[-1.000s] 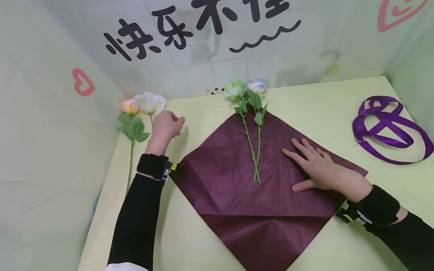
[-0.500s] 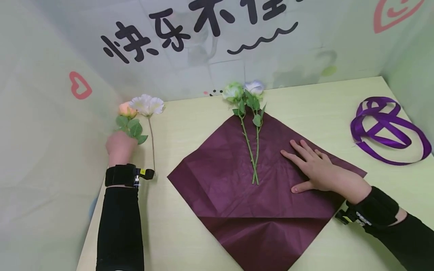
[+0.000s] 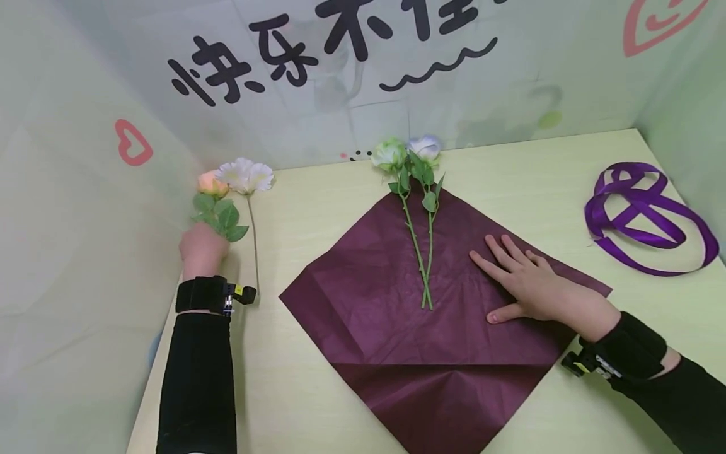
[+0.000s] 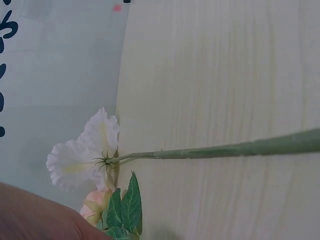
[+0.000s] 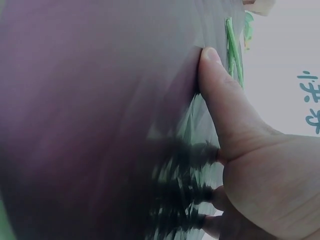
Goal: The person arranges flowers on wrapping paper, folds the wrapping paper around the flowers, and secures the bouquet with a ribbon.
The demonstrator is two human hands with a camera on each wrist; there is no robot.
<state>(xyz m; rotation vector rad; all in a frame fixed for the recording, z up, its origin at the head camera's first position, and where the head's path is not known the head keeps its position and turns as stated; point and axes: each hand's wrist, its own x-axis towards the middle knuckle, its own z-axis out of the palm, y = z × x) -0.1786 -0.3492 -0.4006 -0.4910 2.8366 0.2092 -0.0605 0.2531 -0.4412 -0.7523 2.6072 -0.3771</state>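
Note:
In the head view my left hand (image 3: 204, 250) is curled at the stem of a peach rose (image 3: 212, 184), just below its green leaves; the fingertips are hidden under the hand. A white flower (image 3: 245, 175) with a thin stem lies right beside it; the left wrist view shows this white flower (image 4: 82, 155) close up. My right hand (image 3: 527, 287) rests spread flat on the right part of a dark purple wrapping paper sheet (image 3: 374, 296). On that sheet lie a green rose (image 3: 389, 155) and a pale lilac rose (image 3: 425, 149), their stems crossing near the lower ends.
A loosely coiled purple ribbon (image 3: 641, 236) lies on the right of the pale table (image 3: 295, 391). Printed cloth walls (image 3: 68, 265) stand at the left, back and right. The paper's near part has a crosswise fold, and its near corner runs out of view.
My left hand has moved left and toward me, from above the white flower's stem to the peach rose's stem, where it has stayed. The right hand stays on the paper.

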